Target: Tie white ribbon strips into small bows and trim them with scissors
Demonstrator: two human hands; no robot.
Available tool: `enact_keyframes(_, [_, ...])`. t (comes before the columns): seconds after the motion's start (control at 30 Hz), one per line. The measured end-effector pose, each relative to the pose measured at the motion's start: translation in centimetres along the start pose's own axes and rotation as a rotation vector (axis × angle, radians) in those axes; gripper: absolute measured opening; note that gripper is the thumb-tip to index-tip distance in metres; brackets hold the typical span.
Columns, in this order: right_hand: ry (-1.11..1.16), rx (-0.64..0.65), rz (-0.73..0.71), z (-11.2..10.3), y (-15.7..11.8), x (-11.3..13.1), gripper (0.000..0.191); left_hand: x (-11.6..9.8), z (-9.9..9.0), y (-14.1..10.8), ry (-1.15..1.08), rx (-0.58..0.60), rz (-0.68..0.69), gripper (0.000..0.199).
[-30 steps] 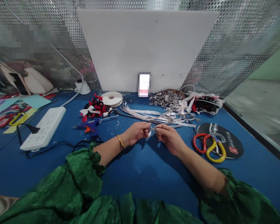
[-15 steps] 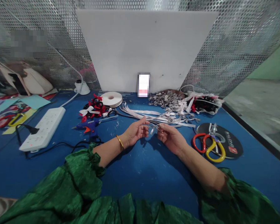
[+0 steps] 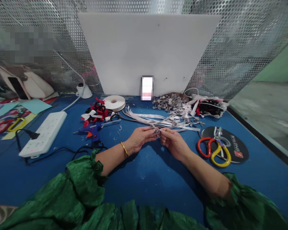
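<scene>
The left hand (image 3: 143, 138) and right hand (image 3: 174, 142), close together, pinched a small grey ribbon (image 3: 156, 130) between them above the blue table (image 3: 144, 183). Beyond lay loose strips (image 3: 146, 120); farther back, a phone (image 3: 147, 88) stood against a white board (image 3: 146, 48).

Single head-worn view, facing forward and down over flat blue tabletop (image 3: 144, 179). Green crinkled-fabric sleeves (image 3: 86, 182) nearest lens, at eight and four o'clock. Upright white rectangular board (image 3: 144, 48) farther off, twelve o'clock; grey perforated mesh (image 3: 237, 38), probably metal, blurry behind, two o'clock.
</scene>
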State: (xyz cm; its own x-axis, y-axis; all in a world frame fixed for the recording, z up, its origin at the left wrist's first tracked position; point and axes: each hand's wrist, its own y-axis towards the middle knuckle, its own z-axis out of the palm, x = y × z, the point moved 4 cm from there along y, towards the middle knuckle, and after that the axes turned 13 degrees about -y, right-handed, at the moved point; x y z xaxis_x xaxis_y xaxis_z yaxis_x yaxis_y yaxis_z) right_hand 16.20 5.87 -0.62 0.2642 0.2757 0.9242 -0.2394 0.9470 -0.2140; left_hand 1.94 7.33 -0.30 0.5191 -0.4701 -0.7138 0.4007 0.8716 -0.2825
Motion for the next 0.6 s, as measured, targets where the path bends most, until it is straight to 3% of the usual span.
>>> enact_keyframes(0.13, [-0.061, -0.024, -0.037, 0.1, -0.1, 0.2, 0.022, 0.0, -0.2, 0.0, -0.039, -0.056, -0.013, 0.019])
enact_keyframes(0.3, [-0.032, -0.145, -0.027, -1.0, 0.3, -0.1, 0.03, -0.4, -0.5, 0.2, -0.169, -0.085, -0.02, 0.017])
enact_keyframes(0.47, [-0.012, -0.153, 0.003, -1.4, 0.5, -0.5, 0.031, -0.7, -0.5, 0.6, -0.518, 0.001, -0.109, 0.041])
enact_keyframes(0.6, [-0.021, -0.165, 0.005, -1.3, 0.5, -0.6, 0.032, -0.8, -0.7, 0.6, -0.585, 0.01, -0.12, 0.056])
